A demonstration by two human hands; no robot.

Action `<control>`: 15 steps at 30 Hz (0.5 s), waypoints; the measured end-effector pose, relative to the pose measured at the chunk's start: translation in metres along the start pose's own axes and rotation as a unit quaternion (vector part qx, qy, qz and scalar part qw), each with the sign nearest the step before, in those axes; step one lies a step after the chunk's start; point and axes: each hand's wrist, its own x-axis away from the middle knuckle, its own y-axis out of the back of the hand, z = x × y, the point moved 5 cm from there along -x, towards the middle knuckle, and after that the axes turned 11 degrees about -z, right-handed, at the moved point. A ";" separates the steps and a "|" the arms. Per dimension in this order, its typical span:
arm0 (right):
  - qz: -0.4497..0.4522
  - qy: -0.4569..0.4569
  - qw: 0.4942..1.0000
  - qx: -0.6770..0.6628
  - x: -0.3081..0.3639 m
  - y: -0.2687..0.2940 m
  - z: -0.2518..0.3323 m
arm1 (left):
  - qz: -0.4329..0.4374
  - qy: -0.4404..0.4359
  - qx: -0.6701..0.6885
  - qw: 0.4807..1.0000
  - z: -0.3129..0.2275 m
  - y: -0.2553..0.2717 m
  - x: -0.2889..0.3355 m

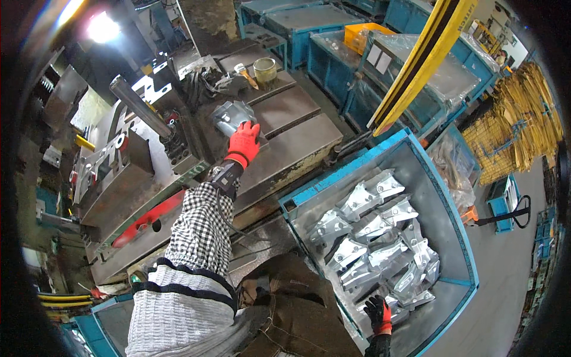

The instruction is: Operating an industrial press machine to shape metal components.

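Note:
My left hand [244, 144], in a red glove, reaches onto the grooved steel press bed. Its fingers close on the near edge of shiny stamped metal parts [232, 116], which overlap in a small stack. My right hand [379, 314], in a red and black glove, is low inside a blue-rimmed metal bin [431, 163]. Its dark fingers are spread over the near stamped parts, touching or just above them. Many similar bent metal parts [380, 256] lie piled in the bin. The undersides of both hands are hidden.
A brush [245, 76] and a round tin [265, 71] stand on the press bed by dark rags [208, 83]. A steel post [140, 107] rises at the left. A yellow and black bar [416, 65] slants overhead. Blue bins [333, 65] stand behind, and a pallet-jack handle [523, 211] at the right.

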 end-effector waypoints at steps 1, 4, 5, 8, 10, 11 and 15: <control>-0.029 -0.014 0.999 0.001 0.002 0.008 -0.006 | -0.022 -0.020 -0.016 0.999 -0.002 0.005 0.001; -0.048 -0.025 0.998 -0.005 0.007 0.024 -0.019 | 0.011 -0.009 -0.043 0.999 -0.003 0.007 -0.004; -0.057 -0.032 0.998 -0.014 0.008 0.029 -0.023 | -0.023 -0.028 -0.046 0.998 -0.006 0.014 -0.004; -0.056 -0.047 0.996 -0.040 0.012 0.042 -0.032 | -0.035 -0.028 -0.059 0.997 -0.004 0.025 -0.007; -0.100 -0.040 0.994 -0.029 0.014 0.051 -0.035 | -0.028 -0.029 -0.059 0.997 -0.003 0.030 -0.010; -0.059 -0.041 0.997 -0.042 0.016 0.049 -0.036 | -0.024 -0.017 -0.056 0.998 0.000 0.032 -0.011; -0.069 -0.042 0.996 -0.044 0.017 0.054 -0.038 | -0.051 -0.002 -0.047 0.998 0.009 0.042 -0.017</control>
